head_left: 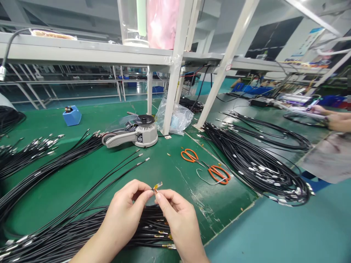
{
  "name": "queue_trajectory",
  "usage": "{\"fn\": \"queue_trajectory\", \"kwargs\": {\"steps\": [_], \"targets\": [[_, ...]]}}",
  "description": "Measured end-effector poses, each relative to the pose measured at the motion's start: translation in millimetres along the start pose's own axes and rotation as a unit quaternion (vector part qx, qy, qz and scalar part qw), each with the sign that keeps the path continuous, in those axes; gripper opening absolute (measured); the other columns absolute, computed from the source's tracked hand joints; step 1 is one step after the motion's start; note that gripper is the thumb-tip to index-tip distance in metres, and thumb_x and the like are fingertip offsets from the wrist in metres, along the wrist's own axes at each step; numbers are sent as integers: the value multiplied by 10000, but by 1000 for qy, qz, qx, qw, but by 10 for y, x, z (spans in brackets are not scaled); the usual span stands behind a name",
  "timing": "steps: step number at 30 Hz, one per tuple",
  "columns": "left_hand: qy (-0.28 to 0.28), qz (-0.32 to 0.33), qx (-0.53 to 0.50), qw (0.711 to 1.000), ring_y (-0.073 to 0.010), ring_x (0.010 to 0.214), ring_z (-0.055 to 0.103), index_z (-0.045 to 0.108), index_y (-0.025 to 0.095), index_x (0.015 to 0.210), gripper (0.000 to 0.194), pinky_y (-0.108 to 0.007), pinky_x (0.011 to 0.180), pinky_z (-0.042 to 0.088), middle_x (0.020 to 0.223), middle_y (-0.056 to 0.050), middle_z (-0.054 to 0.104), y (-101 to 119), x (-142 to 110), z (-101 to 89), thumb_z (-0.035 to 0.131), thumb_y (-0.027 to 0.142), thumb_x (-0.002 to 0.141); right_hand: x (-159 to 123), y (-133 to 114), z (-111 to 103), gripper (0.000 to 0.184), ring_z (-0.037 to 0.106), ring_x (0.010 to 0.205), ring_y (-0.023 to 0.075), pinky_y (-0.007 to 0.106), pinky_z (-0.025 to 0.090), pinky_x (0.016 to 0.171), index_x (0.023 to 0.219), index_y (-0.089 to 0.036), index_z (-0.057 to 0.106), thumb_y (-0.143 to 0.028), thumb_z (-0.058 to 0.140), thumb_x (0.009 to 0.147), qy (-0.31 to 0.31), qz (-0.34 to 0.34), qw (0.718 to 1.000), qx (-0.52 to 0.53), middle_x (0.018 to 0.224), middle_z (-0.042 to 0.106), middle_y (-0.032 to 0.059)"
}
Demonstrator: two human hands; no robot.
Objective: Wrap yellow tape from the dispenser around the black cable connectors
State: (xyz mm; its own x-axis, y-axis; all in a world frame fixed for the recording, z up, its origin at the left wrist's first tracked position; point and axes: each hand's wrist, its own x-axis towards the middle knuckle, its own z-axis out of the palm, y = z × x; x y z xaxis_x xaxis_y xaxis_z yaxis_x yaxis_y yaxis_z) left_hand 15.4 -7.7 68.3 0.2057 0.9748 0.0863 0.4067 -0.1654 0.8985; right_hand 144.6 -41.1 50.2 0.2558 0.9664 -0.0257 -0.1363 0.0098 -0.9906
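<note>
Over the green bench (167, 170), my left hand (126, 204) and right hand (178, 212) pinch one yellow-taped connector (158, 185) at their fingertips. Beneath them, black cables (82, 233) spread towards eight o'clock. Orange-handled scissors (211, 169) lie at two, a grey tape dispenser (145, 135) just before twelve, a looped cable bundle (246, 157) at three.
</note>
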Motion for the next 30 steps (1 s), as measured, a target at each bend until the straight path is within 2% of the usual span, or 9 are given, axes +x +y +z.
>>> {"fn": "queue_trajectory", "kwargs": {"steps": [5, 13, 20, 25, 30], "targets": [[-7, -26, -42, 999, -129, 553, 532, 625, 206, 706, 201, -237, 547, 434, 631, 22, 573, 17, -2, 17, 538, 366, 791, 6, 2, 18, 168, 597, 646, 154, 251, 477, 633, 676, -167, 680, -325, 683, 733, -4, 2, 1000, 21, 636, 649, 2], [-27, -74, -122, 989, -134, 522, 546, 605, 177, 676, 249, -252, 559, 446, 565, 26, 542, 38, 9, 37, 554, 404, 766, 48, 78, 62, 227, 542, 542, 126, 234, 427, 516, 665, -150, 658, -369, 689, 715, 29, -16, 999, 19, 591, 636, 1], [-56, -97, -237, 965, -107, 487, 519, 576, 161, 633, 283, -254, 533, 466, 584, 31, 529, 29, 33, 58, 616, 425, 727, 57, 23, 86, 162, 566, 552, 124, 229, 454, 539, 655, -155, 651, -298, 684, 723, 19, -20, 999, 46, 597, 654, 3], [-92, -99, -290, 947, -101, 534, 513, 584, 149, 661, 269, -240, 571, 446, 596, 22, 544, -20, 24, 48, 609, 393, 770, 40, -76, 123, 131, 569, 490, 108, 217, 474, 502, 640, -167, 620, -235, 649, 748, -1, -12, 996, 87, 555, 630, -22], [-132, -90, -325, 932, -94, 537, 494, 572, 145, 655, 279, -231, 581, 407, 580, 21, 536, -43, 27, 27, 572, 365, 827, 45, -101, 131, 142, 572, 488, 107, 215, 474, 498, 635, -172, 621, -251, 662, 744, -14, -9, 995, 103, 544, 632, -28]]}}
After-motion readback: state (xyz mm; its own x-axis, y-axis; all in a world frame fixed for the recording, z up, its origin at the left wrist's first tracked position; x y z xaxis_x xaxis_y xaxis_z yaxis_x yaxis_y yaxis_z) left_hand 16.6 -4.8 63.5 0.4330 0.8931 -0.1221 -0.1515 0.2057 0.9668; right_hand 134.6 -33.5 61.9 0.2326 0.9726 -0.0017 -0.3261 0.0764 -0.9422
